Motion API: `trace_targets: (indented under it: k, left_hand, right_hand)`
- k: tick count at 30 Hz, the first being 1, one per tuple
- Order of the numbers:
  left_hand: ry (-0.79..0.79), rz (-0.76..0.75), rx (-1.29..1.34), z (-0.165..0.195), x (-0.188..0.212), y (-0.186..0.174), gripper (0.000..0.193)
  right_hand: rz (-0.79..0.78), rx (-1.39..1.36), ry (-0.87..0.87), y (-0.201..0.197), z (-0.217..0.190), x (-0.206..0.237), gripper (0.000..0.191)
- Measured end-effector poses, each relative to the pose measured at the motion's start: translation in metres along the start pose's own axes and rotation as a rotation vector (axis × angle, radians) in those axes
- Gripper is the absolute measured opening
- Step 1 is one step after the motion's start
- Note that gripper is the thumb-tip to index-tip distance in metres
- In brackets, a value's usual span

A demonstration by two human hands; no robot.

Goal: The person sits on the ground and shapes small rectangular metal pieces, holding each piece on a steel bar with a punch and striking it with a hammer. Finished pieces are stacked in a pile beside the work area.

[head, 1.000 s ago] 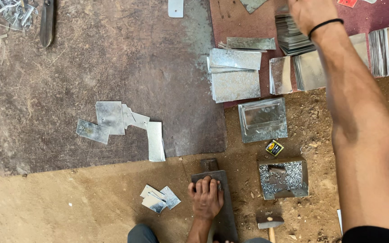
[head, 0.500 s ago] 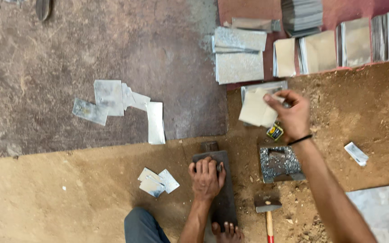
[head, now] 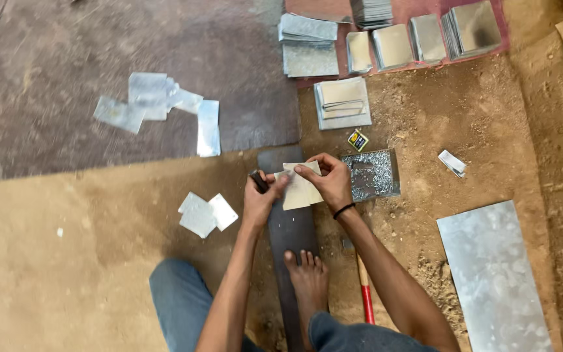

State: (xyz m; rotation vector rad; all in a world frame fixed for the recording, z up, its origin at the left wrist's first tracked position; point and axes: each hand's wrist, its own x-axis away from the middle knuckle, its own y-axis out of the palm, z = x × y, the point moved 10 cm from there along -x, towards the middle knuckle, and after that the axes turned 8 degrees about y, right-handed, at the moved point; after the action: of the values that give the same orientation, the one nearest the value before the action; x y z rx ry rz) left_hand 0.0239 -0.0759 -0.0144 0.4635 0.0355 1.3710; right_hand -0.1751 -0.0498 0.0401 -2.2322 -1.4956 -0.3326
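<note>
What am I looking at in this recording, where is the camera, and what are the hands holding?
The one camera sits on a person's head and looks down at the ground where they sit. The left hand and right hand together hold a small pale metal sheet piece above a long dark iron bar, which the person's bare foot rests on. The left hand also grips a small dark object; what it is I cannot tell. Beside the bar lie a tray of metal bits, a red-handled hammer, cut pieces and a large sheet.
</note>
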Motion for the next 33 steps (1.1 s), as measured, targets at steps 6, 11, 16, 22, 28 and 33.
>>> trace_targets:
  k: [6, 11, 16, 22, 28, 33]
  left_hand:
    - [-0.105, 0.182, -0.016, -0.006, 0.096, -0.071, 0.051]
    - [-0.29, 0.195, 0.127, -0.03, 0.19, -0.101, 0.048]
    - [-0.338, 0.329, 0.318, -0.055, 0.223, -0.129, 0.033]
    - [-0.379, 0.56, 0.241, -0.083, 0.218, -0.169, 0.035]
    - [-0.396, 0.525, 0.021, -0.081, 0.209, -0.16, 0.037]
    - [-0.413, 0.638, 0.018, -0.07, 0.209, -0.159, 0.034]
  right_hand:
    - [-0.289, 0.04, 0.049, 0.065, 0.025, 0.082, 0.035]
    - [-0.52, 0.273, -0.105, 0.104, 0.04, 0.166, 0.036]
    - [-0.407, 0.812, -0.456, 0.102, 0.038, 0.162, 0.021]
    - [-0.257, 0.907, -0.313, 0.053, 0.007, 0.031, 0.03]
    - [-0.094, 1.226, -1.022, 0.072, -0.042, 0.039, 0.009]
    - [-0.328, 1.145, -1.045, 0.093, 0.012, 0.089, 0.041]
